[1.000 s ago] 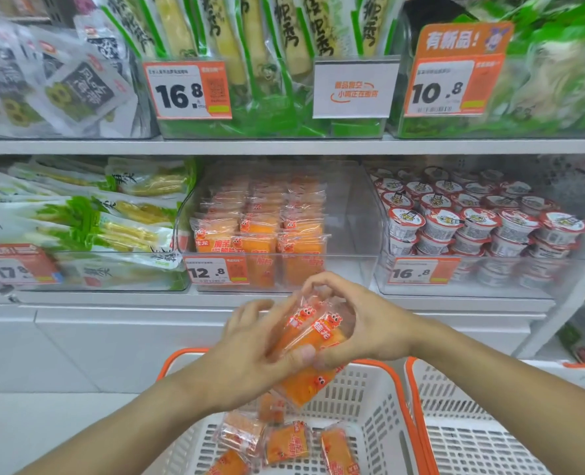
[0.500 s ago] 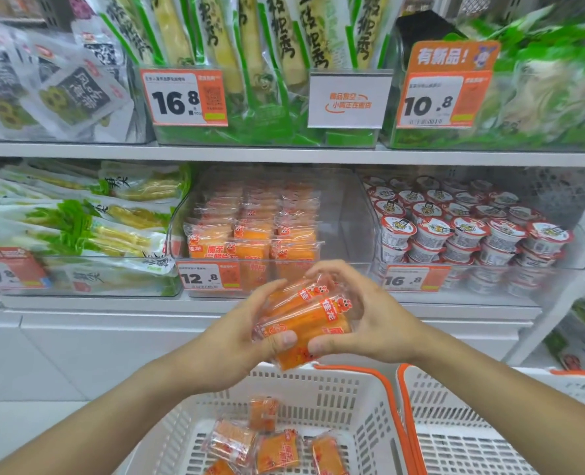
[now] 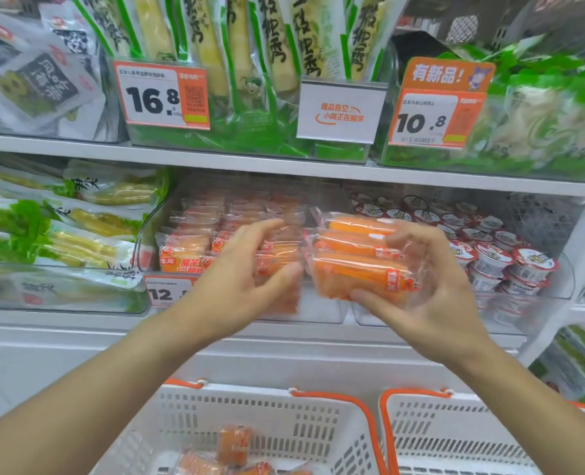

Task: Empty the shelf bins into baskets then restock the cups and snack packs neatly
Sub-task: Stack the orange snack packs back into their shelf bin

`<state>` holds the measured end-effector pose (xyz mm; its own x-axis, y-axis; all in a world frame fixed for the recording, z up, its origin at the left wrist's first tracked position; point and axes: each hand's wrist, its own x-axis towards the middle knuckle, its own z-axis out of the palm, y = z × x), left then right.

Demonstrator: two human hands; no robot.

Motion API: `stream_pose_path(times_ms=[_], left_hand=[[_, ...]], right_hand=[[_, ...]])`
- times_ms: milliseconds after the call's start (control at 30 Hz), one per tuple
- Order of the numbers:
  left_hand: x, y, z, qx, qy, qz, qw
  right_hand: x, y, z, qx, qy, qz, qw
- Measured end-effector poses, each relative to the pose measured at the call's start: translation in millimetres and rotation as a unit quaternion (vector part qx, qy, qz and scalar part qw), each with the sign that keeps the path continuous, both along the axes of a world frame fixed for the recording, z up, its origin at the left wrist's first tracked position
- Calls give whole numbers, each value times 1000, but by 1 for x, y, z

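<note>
My right hand (image 3: 431, 296) grips a stack of orange snack packs (image 3: 359, 255), raised in front of the clear middle bin (image 3: 325, 313) on the lower shelf. My left hand (image 3: 239, 279) is just left of the stack, fingers relaxed and spread, holding nothing, in front of the rows of orange packs (image 3: 188, 248) in that bin. To the right, a clear bin (image 3: 561, 282) holds several red-and-white lidded cups (image 3: 493, 255). Below, a white basket with orange handles (image 3: 277, 419) contains a few orange packs (image 3: 234, 443); a second white basket (image 3: 455, 437) stands beside it.
Green-and-yellow packs (image 3: 61, 234) fill the bin at the left. The upper shelf (image 3: 250, 162) carries bins of green pouches with price tags 16.8 (image 3: 162, 96) and 10.8 (image 3: 435, 111). A white shelf upright (image 3: 572, 269) stands at the right.
Both hands lifted the stack of orange packs from above the basket up to the middle bin. My left hand has let go and moved left; my right hand alone holds the stack.
</note>
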<state>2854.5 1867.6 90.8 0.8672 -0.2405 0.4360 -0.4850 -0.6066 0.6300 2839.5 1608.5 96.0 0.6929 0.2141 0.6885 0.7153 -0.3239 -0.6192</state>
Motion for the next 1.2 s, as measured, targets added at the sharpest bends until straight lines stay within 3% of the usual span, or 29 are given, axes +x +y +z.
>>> stream_pose_path(times_ms=[67, 133, 267, 333, 733, 867, 1100, 1200], left_hand=[[20, -3, 1, 76, -38, 54, 995], [43, -9, 5, 179, -20, 60, 982], [87, -15, 11, 322, 28, 44, 945], [100, -12, 7, 345, 63, 42, 935], [112, 9, -18, 346, 20, 14, 938], [116, 11, -24, 342, 6, 10, 940], [118, 12, -30, 318, -17, 7, 948], [120, 14, -33, 312, -25, 10, 950]], right_hand=[[12, -8, 1, -32, -95, -61, 993], [22, -9, 1, -74, -156, -106, 979], [43, -4, 0, -105, -214, -143, 961], [52, 2, -1, -132, -212, -119, 961], [121, 31, 11, -419, -132, -191, 877], [144, 39, 19, -512, -40, -164, 842], [195, 68, 19, -569, 131, -153, 797], [212, 75, 16, -560, 175, -142, 797]])
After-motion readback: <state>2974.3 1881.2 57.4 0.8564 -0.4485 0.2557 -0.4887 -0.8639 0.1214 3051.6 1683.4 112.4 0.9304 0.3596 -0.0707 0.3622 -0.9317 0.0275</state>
